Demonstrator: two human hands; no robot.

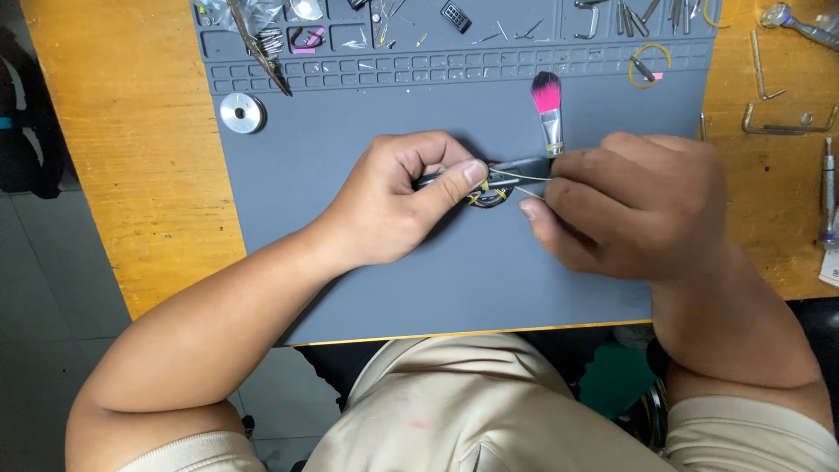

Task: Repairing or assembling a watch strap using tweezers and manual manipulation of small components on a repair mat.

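Note:
My left hand (406, 197) pinches a small dark assembly (491, 194) with yellow fittings and thin pale wires, holding it just above the grey work mat (350, 149). My right hand (634, 205) is closed on a thin tool or wire end that meets the same assembly from the right; the fingers hide most of it. Just behind the hands, a small brush with pink and black bristles (548, 105) lies on the mat.
The mat's back compartments hold tweezers (258, 48), small screws, bits and a yellow ring (648, 65). A round metal disc (242, 112) sits at the mat's left. Hex keys (786, 122) and a screwdriver (827, 192) lie on the wooden table at right.

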